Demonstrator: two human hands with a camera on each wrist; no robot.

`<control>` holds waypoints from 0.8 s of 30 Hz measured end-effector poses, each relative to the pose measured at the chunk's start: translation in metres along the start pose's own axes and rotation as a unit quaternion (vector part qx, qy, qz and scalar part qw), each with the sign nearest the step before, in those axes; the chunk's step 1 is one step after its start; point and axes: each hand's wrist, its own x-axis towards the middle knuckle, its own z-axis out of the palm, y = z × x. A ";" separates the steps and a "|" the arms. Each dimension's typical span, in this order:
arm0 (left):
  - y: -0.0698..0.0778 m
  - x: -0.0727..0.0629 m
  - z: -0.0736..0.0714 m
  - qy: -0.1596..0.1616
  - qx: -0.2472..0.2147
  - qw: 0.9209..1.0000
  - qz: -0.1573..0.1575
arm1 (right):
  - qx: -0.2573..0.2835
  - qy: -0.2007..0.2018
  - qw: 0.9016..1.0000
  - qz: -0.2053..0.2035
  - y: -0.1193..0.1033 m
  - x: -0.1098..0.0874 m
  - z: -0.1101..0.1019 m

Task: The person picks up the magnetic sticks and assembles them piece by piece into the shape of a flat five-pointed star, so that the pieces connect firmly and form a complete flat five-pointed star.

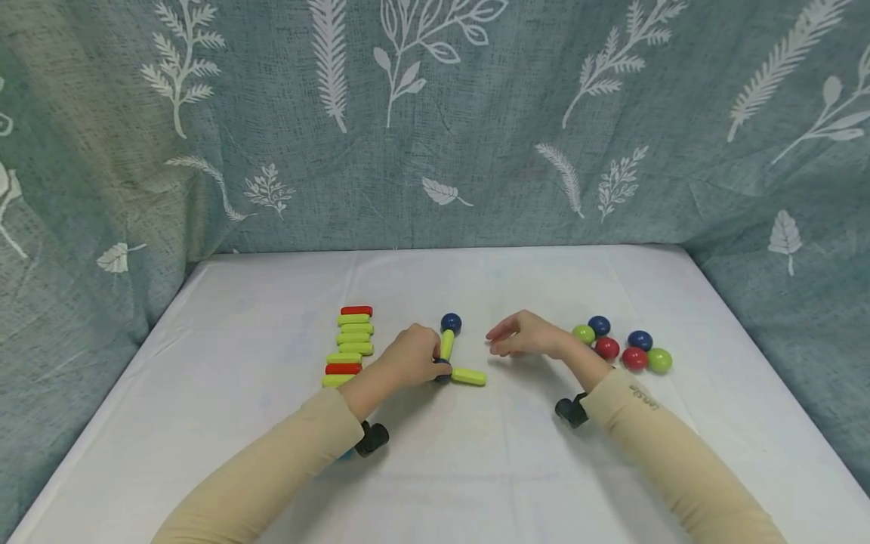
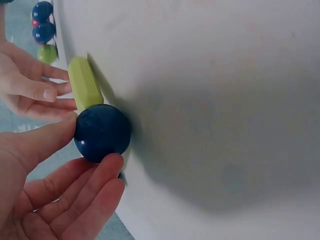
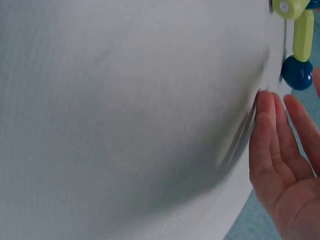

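My left hand (image 1: 411, 357) pinches a glossy dark blue ball (image 2: 102, 132) between thumb and fingers at the middle of the table. From that ball a yellow-green stick (image 1: 469, 377) points right, its outer end bare. Another yellow-green stick (image 1: 446, 344) runs away from it toward the back, with a second blue ball (image 1: 451, 323) at the far end. The fingers partly hide the held ball in the head view. To the right of these pieces, my right hand (image 1: 533, 334) hovers with its fingers extended and nothing in them.
Left of the joined pieces, several yellow-green sticks (image 1: 353, 338) and red sticks (image 1: 356, 310) form a column, its near end overlapped by my left forearm. Beyond my right wrist lie blue balls (image 1: 640, 340), red balls (image 1: 635, 359) and green balls (image 1: 659, 360). A patterned curtain (image 1: 435, 151) hangs behind the white table (image 1: 516, 453).
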 end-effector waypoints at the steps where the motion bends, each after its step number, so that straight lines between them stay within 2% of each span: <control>1: 0.001 -0.001 0.000 0.002 0.004 1.000 0.002 | 0.002 -0.007 1.000 -0.003 0.000 0.000 0.001; 6: 0.009 -0.004 0.001 0.008 0.008 1.000 -0.001 | 0.010 -0.049 0.998 -0.030 -0.001 -0.001 0.007; 9: 0.013 -0.005 0.003 0.016 0.009 1.000 -0.001 | 0.008 -0.058 0.998 -0.035 -0.002 -0.002 0.009; 14: 0.017 -0.004 0.007 0.031 0.010 0.999 -0.008 | -0.010 -0.058 0.998 -0.036 -0.003 -0.003 0.010; 19: 0.021 -0.004 0.010 0.045 0.027 0.998 -0.029 | -0.022 -0.053 0.997 -0.047 -0.002 -0.002 0.010; 24: 0.026 -0.004 0.012 0.056 0.049 0.997 -0.034 | -0.036 -0.042 0.997 -0.054 -0.001 -0.002 0.012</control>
